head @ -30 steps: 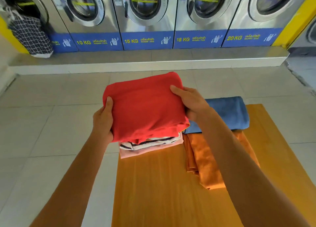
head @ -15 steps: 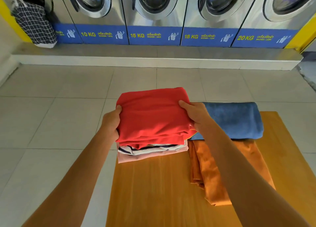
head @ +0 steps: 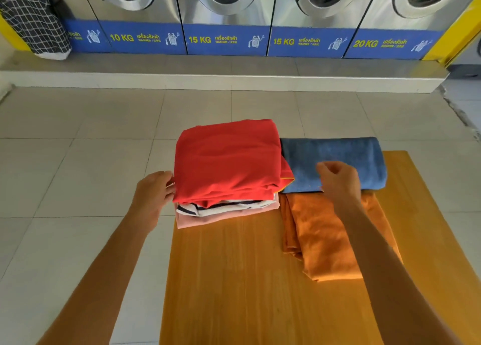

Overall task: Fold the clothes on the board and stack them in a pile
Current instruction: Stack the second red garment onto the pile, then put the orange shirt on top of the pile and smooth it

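**Red piece on the pile, two pieces left beside it**

I see the red garment (head: 229, 160) lying folded on top of the pile, over a striped piece (head: 221, 207) and a pink one (head: 208, 218), at the far left corner of the wooden surface (head: 234, 279). My left hand (head: 153, 191) rests against the pile's left edge, its grip spread and holding nothing. My right hand (head: 338, 179) hovers over the blue cloth (head: 333, 157), fingers loosely curled; I cannot tell whether they pinch it.

The risk, as I judge it: the pile overhangs the corner, so a nudge from the left hand could tip it onto the floor (head: 78, 175). Lifting the blue cloth could drag the orange garment (head: 325, 240) beneath it.

The room is a laundromat: pale tiles and a row of washing machines (head: 226, 11) on a raised step.
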Motion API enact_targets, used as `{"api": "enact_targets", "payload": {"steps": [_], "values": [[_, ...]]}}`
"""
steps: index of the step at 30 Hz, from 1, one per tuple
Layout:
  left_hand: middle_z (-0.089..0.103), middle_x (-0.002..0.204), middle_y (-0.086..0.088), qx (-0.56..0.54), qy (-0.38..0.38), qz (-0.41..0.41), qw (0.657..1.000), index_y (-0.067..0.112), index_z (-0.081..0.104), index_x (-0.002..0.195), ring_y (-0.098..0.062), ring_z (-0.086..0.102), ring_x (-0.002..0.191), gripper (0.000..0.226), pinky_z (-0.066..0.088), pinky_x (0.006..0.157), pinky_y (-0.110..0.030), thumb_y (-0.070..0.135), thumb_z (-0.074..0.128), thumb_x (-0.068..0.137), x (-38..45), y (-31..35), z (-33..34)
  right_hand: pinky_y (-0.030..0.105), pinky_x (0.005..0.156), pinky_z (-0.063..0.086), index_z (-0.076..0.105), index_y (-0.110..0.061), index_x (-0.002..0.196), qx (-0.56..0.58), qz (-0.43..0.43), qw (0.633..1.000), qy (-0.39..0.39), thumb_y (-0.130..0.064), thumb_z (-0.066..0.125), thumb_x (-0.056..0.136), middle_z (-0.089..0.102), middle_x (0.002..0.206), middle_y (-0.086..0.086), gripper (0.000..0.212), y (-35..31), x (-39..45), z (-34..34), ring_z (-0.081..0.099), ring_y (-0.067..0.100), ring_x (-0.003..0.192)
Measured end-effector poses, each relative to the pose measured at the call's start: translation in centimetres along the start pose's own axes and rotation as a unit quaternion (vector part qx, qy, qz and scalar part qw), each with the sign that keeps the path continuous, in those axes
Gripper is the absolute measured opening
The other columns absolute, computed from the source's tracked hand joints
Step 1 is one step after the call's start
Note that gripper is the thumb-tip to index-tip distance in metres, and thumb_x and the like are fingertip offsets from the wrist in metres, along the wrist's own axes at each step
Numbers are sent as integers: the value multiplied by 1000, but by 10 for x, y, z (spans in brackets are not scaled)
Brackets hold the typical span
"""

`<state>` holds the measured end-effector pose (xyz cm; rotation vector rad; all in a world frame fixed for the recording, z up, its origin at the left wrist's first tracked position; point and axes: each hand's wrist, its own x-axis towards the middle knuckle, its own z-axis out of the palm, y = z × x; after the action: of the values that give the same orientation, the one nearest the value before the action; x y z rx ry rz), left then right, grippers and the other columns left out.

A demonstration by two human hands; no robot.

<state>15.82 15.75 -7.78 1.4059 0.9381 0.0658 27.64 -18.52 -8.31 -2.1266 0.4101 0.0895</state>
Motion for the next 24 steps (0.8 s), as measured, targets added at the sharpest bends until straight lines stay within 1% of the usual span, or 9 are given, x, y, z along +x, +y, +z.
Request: {"api": "enact_targets", "payload": {"steps": [3,6,7,9,15,17,20,22,24], "values": [[70,97,-5,-25,-9,2,1000,14,60,87,-20,68,95,15,53,89,-35,10,49,96,-18,-23,-7,50,96,50,69,-16,101,-104,28,990,89,-34,61,89,72,106,11,23,45,-6,-39,59,35,111],[62,96,-9,-85,-253,-34,963,2,62,103,-24,60,94,16,52,78,-23,3,47,97,-32,-50,4,55,109,29,52,-12,135,-218,125,964,92,-58,64,84,49,143,20,69,81,-9,-63,32,38,138],[62,95,-13,-59,-249,-56,965,0,62,103,-26,60,93,15,53,79,-25,3,48,97,-42,-58,11,56,111,26,45,-11,142,-237,158,956,70,-65,64,81,42,149,21,84,90,-12,-67,28,38,141],[69,97,-17,49,-79,-49,994,2,64,104,-26,67,94,14,55,89,-35,7,53,96,-67,-75,22,56,113,23,36,-9,149,-252,187,949,31,-72,66,75,33,155,19,102,103,-21,-69,26,39,143],[66,121,-2,152,-174,-51,972,16,57,130,-14,65,105,35,52,96,-34,26,53,96,-114,-109,89,56,109,29,44,-10,144,-266,119,956,28,-76,71,67,39,151,15,106,118,-69,-57,32,39,138],[61,123,1,185,-159,-5,970,15,53,134,-10,62,99,42,50,85,-26,33,50,97,-127,-110,113,55,108,32,45,-9,141,-254,110,961,26,-76,72,66,42,147,15,104,119,-89,-49,35,39,136],[62,104,-4,245,-129,46,960,11,57,112,-11,58,77,47,47,66,-27,52,55,90,-143,-106,137,53,106,36,47,-8,137,-211,102,972,21,-68,76,68,47,140,16,96,122,-122,-36,41,40,132],[63,114,-9,314,-133,46,939,10,55,116,-24,63,95,67,50,77,-35,66,58,79,-151,-111,134,49,101,44,48,-7,132,-152,115,981,22,-62,78,71,54,132,17,87,126,-142,-35,50,39,125],[61,123,-11,369,-138,55,918,9,51,126,-32,60,109,71,50,87,-39,63,60,81,-156,-123,119,47,91,51,52,-9,124,-71,165,983,19,-59,77,75,62,119,12,75,132,-160,-37,60,36,113]]}}
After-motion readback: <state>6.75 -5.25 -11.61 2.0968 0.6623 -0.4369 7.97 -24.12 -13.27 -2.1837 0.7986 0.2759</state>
